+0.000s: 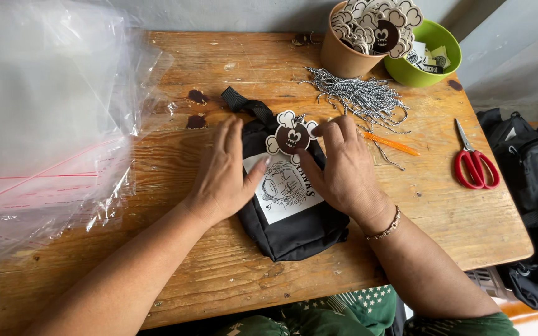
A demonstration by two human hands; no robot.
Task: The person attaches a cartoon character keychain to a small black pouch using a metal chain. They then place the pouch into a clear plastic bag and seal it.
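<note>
Partly under 2 flat, open hands, left [222, 177] and right [344, 168], black pouch [291, 233], cartoon tag [292, 137] atop.

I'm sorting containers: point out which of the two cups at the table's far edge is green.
The green bowl-like cup at the far right corner; the brown paper cup beside it holds the cartoon tags.
</note>
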